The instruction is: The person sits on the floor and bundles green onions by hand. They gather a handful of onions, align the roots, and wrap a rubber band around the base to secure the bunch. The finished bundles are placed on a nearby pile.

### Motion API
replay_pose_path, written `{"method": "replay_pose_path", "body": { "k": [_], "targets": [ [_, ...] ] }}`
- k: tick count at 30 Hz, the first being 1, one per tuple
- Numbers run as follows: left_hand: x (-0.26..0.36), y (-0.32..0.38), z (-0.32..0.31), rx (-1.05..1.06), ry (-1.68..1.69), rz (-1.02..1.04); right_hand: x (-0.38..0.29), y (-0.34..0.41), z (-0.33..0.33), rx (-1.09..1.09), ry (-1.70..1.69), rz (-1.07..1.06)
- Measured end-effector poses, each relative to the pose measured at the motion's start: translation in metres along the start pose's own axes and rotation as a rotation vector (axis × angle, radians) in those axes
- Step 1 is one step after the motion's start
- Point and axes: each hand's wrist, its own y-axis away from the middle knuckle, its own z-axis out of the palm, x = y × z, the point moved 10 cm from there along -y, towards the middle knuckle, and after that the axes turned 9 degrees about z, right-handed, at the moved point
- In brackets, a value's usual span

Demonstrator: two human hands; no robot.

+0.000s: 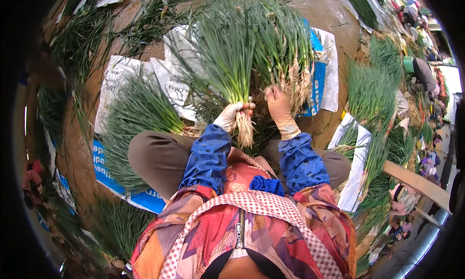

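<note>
My left hand (231, 114), in a pale glove with bare fingertips, grips a bunch of green onions (235, 75) just above the pale roots. The roots hang below the fist, and the green leaves fan out away from me. My right hand (279, 106), in a tan glove, is beside it with fingers curled at the near edge of a larger heap of green onions (287, 50). Whether a stalk is between those fingers cannot be made out. Another bunch of green onions (145, 119) lies on the left, its root end by my knee.
White and blue printed sacks (123, 73) lie under the onions on the wet brown floor (308, 6). Loose leaves (80, 43) are strewn at the upper left. More onion heaps (374, 86) and a wooden beam (414, 182) are on the right. Several people sit farther right.
</note>
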Motion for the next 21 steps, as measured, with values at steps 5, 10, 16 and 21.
{"method": "replay_pose_path", "body": {
  "k": [5, 10, 16, 21],
  "targets": [
    [0.017, 0.01, 0.043, -0.127, 0.131, 0.099, -0.002, -0.058, -0.094, 0.581, 0.367, 0.007],
    [0.025, 0.008, 0.064, -0.306, 0.184, 0.083, 0.077, -0.115, -0.09, 0.258, 0.306, 0.66],
    [0.052, 0.017, 0.079, -0.234, 0.309, 0.259, 0.058, -0.166, -0.111, 0.131, 0.412, 0.389],
    [0.071, 0.032, 0.093, -0.47, 0.427, 0.338, -0.09, -0.078, -0.154, 0.488, 0.705, -0.193]
  ]
}}
